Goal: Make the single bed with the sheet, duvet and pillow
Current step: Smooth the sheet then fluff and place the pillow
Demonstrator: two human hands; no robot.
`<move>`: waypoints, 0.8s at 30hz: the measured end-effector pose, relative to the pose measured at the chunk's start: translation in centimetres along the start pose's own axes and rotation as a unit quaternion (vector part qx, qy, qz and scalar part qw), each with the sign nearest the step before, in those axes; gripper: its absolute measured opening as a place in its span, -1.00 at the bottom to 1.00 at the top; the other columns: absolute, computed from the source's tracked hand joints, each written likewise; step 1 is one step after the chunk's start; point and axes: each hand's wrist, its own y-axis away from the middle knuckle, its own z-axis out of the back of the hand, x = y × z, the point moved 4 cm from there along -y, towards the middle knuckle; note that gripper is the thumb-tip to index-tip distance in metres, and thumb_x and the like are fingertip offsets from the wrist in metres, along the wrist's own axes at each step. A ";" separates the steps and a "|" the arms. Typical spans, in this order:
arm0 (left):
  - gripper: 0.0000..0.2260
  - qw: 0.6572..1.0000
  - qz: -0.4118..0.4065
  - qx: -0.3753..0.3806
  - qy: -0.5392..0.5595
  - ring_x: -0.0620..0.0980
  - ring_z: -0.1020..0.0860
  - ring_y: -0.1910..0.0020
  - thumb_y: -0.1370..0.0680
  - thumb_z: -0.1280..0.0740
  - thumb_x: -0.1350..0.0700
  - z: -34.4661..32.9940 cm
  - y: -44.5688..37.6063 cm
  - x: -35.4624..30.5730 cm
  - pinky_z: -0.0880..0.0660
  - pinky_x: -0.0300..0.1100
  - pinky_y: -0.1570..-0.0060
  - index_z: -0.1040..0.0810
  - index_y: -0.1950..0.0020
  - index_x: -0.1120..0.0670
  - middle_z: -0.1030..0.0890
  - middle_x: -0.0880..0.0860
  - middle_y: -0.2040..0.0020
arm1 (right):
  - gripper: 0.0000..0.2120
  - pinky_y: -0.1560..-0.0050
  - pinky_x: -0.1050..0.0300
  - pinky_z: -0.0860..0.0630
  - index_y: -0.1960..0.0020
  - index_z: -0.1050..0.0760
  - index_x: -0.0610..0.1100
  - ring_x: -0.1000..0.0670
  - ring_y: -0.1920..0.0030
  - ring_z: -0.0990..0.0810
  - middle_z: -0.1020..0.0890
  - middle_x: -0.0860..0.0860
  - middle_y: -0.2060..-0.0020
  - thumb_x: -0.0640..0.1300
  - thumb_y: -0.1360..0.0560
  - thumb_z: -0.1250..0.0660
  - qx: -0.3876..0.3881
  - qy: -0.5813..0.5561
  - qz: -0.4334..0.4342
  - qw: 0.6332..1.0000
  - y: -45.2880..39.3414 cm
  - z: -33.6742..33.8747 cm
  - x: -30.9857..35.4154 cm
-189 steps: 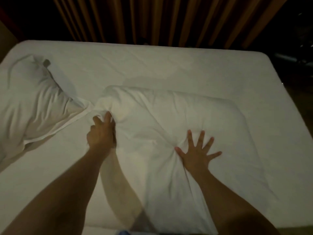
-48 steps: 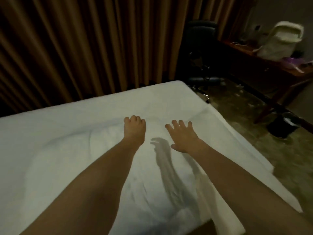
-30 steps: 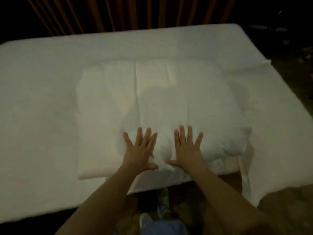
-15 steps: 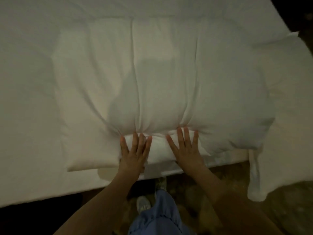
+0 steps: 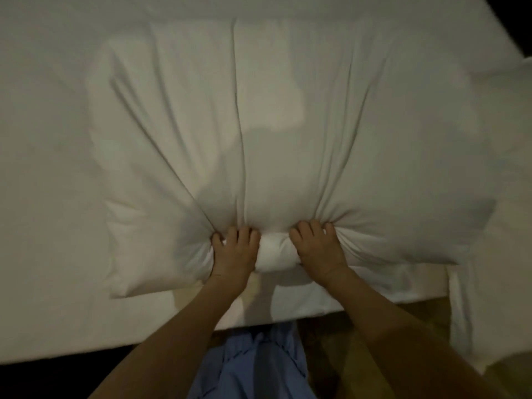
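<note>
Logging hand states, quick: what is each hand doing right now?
Left hand: closed, gripping the pillow at its near edge.
Right hand: closed, gripping the pillow too.

Blue trousers [image 5: 256,367] below the bed edge; brownish floor [image 5: 325,335], seemingly carpet.

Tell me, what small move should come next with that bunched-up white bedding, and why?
Probably draw the gathered near edge back toward the body. Both hands, left hand and right hand, grip the folded duvet at its near edge, creases fan out from the grip, and it lies in a compact block on the sheet.
</note>
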 end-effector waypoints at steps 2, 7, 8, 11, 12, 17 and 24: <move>-0.53 0.997 0.000 0.057 0.047 0.11 -0.51 0.37 0.13 -0.58 0.19 2.6 -1.2 1.0 -0.45 -0.05 0.35 -0.55 0.28 0.09 -0.53 0.08 0.35 | -0.62 0.24 0.05 -0.19 0.11 -0.28 -0.12 -0.09 0.36 -0.48 -0.55 -0.09 0.31 -0.14 -0.10 -0.30 0.031 -0.023 0.009 0.999 -1.7 2.4 -1.1; -0.79 0.991 0.018 0.122 0.058 0.12 -0.60 -0.02 -0.50 -0.33 0.11 16.4 -6.5 5.9 -0.51 -0.08 0.15 -0.50 -0.12 0.07 -0.59 0.06 -0.04 | -0.50 0.40 0.13 -0.40 0.19 -0.52 -0.16 -0.13 0.41 -0.53 -0.55 -0.10 0.38 -0.15 0.12 -0.51 0.055 -0.057 0.053 0.995 -10.2 13.1 -7.0; -0.79 0.994 0.026 0.087 0.064 0.14 -0.57 -0.10 -0.55 -0.24 0.15 20.3 -8.3 7.2 -0.50 -0.05 0.06 -0.48 -0.18 0.08 -0.57 0.07 -0.12 | -0.48 0.42 0.14 -0.42 0.21 -0.56 -0.17 -0.13 0.42 -0.54 -0.54 -0.11 0.38 -0.17 0.16 -0.55 0.055 -0.055 0.050 0.996 -12.7 15.8 -8.8; -0.76 0.997 0.066 0.023 0.033 0.14 -0.56 -0.15 -0.55 -0.24 0.16 31.7 -13.0 11.6 -0.48 -0.06 -0.04 -0.52 -0.21 0.09 -0.58 0.09 -0.16 | -0.45 0.37 0.11 -0.46 0.12 -0.56 -0.18 -0.16 0.37 -0.55 -0.57 -0.13 0.32 -0.19 0.08 -0.60 0.055 -0.011 0.046 0.997 -21.3 25.0 -13.3; -0.76 0.997 0.078 0.002 0.026 0.13 -0.56 -0.13 -0.54 -0.25 0.16 35.0 -14.2 13.0 -0.48 -0.07 -0.02 -0.53 -0.19 0.09 -0.58 0.09 -0.15 | -0.47 0.28 0.09 -0.45 0.01 -0.53 -0.16 -0.16 0.27 -0.56 -0.58 -0.13 0.21 -0.16 -0.06 -0.59 0.062 -0.001 0.042 0.997 -23.8 27.8 -14.5; -0.79 0.990 0.135 -0.026 0.013 0.10 -0.58 -0.03 -0.50 -0.30 0.14 41.9 -14.9 19.9 -0.47 -0.10 0.08 -0.56 -0.12 0.09 -0.60 0.09 -0.05 | -0.51 0.01 0.05 -0.41 -0.35 -0.30 -0.07 -0.10 -0.07 -0.50 -0.49 -0.07 -0.15 -0.04 -0.46 -0.33 0.063 0.000 0.063 0.996 -32.1 34.9 -14.0; -0.76 0.979 0.191 0.051 0.049 0.10 -0.57 -0.07 -0.50 -0.31 0.08 37.1 -13.5 30.1 -0.46 -0.11 0.04 -0.54 -0.14 0.10 -0.59 0.09 -0.09 | -0.53 0.00 0.02 -0.45 -0.31 -0.32 -0.05 -0.11 -0.07 -0.54 -0.52 -0.08 -0.15 -0.01 -0.45 -0.34 0.116 -0.004 0.122 0.986 -39.9 32.3 -4.9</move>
